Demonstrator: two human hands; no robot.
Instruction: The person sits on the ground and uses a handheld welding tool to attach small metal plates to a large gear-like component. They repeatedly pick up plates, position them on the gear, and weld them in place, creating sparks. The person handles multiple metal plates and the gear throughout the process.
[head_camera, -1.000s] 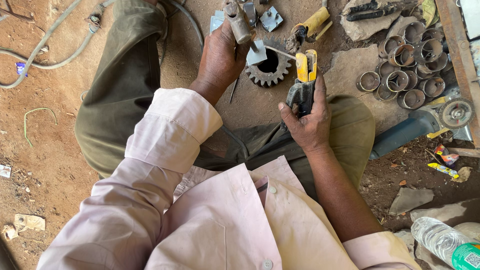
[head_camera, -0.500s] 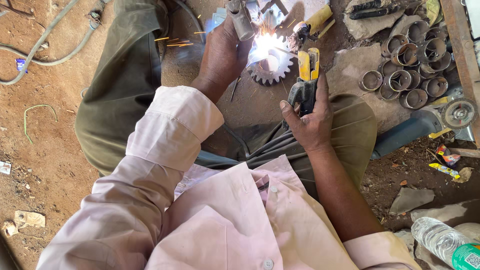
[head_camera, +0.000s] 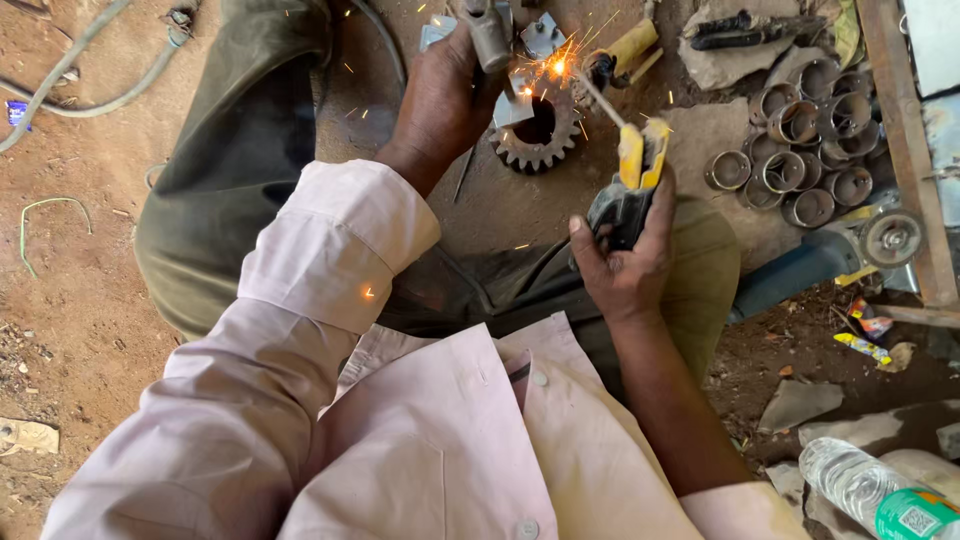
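Note:
My left hand (head_camera: 440, 95) grips a grey metal piece (head_camera: 490, 35) at the top of the view, held against a toothed steel gear (head_camera: 540, 135) lying on the dirt floor. My right hand (head_camera: 625, 260) is closed around a black and yellow welding electrode holder (head_camera: 632, 175). Its thin rod (head_camera: 598, 98) reaches up and left to the gear, where a bright spark (head_camera: 558, 66) glows and small sparks scatter. I sit with pink sleeves and olive trousers in view.
Several short metal rings (head_camera: 805, 150) lie piled at the right, beside an angle grinder (head_camera: 850, 255). A grey cable (head_camera: 90, 60) curls at the top left. A plastic bottle (head_camera: 880, 495) lies at the bottom right. A yellow-handled tool (head_camera: 630, 45) rests above the gear.
My right hand has tilted the holder so the rod now points at the gear's top edge. The large white flash from half a second ago has shrunk to a small spark.

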